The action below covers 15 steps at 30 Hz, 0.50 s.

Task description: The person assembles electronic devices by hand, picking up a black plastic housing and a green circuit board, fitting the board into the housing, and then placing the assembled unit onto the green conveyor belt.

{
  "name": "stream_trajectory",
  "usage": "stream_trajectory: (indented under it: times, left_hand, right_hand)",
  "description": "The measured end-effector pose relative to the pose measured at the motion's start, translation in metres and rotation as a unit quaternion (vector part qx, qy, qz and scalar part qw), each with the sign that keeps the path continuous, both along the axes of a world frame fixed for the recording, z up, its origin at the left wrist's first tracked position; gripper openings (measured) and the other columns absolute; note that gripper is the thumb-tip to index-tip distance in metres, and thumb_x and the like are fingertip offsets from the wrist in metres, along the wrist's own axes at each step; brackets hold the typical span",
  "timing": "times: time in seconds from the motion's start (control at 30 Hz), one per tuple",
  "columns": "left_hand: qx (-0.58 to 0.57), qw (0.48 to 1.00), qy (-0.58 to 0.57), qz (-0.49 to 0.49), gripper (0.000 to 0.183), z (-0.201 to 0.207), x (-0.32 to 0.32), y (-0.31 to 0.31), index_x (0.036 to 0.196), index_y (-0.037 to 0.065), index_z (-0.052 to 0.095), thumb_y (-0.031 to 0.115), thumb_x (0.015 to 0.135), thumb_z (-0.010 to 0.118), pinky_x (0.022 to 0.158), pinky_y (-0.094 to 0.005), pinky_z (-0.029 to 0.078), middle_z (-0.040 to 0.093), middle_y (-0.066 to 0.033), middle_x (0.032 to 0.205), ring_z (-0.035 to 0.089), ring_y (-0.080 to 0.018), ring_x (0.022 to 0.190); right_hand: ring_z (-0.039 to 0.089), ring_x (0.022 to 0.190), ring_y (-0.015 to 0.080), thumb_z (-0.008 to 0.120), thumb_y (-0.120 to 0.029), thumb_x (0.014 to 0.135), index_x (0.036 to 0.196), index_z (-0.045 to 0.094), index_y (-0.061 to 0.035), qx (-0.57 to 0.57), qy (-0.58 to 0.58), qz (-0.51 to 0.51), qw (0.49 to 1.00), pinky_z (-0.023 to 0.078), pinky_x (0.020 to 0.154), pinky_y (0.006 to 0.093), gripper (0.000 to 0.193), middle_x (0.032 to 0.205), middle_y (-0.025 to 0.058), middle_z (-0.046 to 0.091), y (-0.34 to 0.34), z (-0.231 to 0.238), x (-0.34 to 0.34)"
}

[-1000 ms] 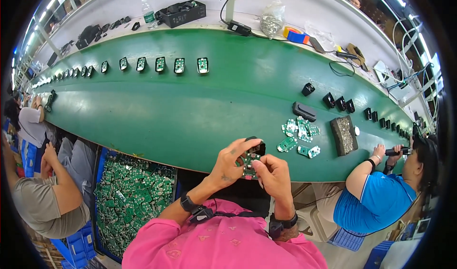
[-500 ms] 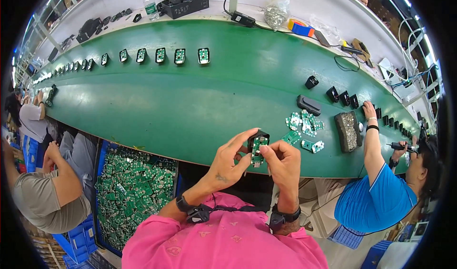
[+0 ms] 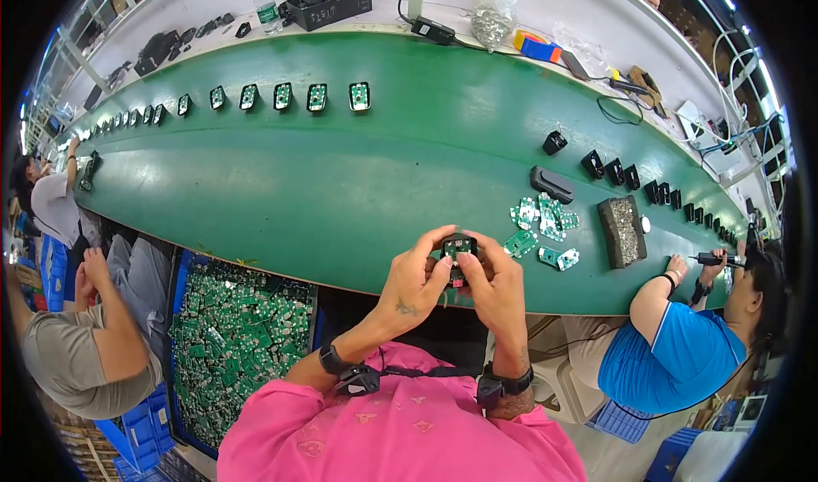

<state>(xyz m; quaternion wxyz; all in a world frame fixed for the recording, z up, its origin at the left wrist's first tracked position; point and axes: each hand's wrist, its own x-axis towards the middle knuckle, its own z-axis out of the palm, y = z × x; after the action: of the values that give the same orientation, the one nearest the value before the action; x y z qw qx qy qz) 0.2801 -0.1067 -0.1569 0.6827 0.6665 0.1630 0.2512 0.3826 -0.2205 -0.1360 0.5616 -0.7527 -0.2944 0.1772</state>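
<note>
Between both hands, above the near edge of the bench, is a small black plastic housing (image 3: pixel 458 236) with a green circuit board (image 3: pixel 461 248) lying in it. My left hand (image 3: pixel 412 279) grips the housing from the left, its thumb on the board. My right hand (image 3: pixel 494 284) closes round the other side, and its thumb also presses on the board. A bit of red shows below the thumbs. The housing's underside is hidden by my fingers. Loose green circuit boards (image 3: pixel 555 219) lie on the bench to the right of my hands.
A green bench (image 3: pixel 341 175) carries a row of filled housings (image 3: pixel 283 97) and black housings (image 3: pixel 615 172) at right. Near these are a dark block-shaped holder (image 3: pixel 622 233) and a black case (image 3: pixel 552 184). A blue bin (image 3: pixel 243 346) of boards stands left; a blue-shirted co-worker (image 3: pixel 673 346) sits right.
The circuit board has gone down into the housing, and my right hand now wraps its side. The co-worker at right has drawn a hand back from the row of housings.
</note>
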Motion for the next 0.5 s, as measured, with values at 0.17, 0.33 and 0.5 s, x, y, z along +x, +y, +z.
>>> stream_trajectory:
  times: [0.17,0.33,0.5]
  left_hand:
    - [0.013,0.999,0.044,-0.018,0.038,0.002,0.002,0.002,0.136,-0.001,0.049,0.006,0.099,0.049,0.071,-0.0274,0.056,0.067,-0.0103,0.109,0.064,-0.0108,0.087]
    - [0.069,0.997,0.041,0.008,0.035,-0.007,0.004,0.001,0.13,-0.003,0.052,0.009,0.097,0.051,0.068,-0.0345,0.052,0.065,-0.0189,0.09,0.065,-0.0221,0.07]
    - [0.137,0.989,0.044,-0.015,0.032,-0.014,0.034,0.024,0.125,0.0,0.055,0.008,0.095,0.048,0.067,-0.0391,0.053,0.064,-0.0205,0.084,0.067,-0.029,0.071]
  right_hand:
    - [0.067,0.065,0.0278,0.057,-0.016,0.1,0.132,0.059,-0.0004,-0.017,-0.081,0.031,0.996,0.051,0.062,0.0365,0.036,0.077,0.0182,0.066,0.006,0.002,-0.005]
    - [0.067,0.067,0.0327,0.055,-0.015,0.1,0.133,0.058,-0.0017,-0.028,-0.101,0.013,0.994,0.052,0.064,0.0389,0.036,0.082,0.0221,0.067,0.009,-0.003,-0.009]
    - [0.068,0.071,0.0333,0.056,-0.016,0.099,0.133,0.057,0.0011,0.013,-0.057,-0.027,0.998,0.052,0.066,0.0399,0.038,0.087,0.0225,0.068,0.025,-0.045,0.009]
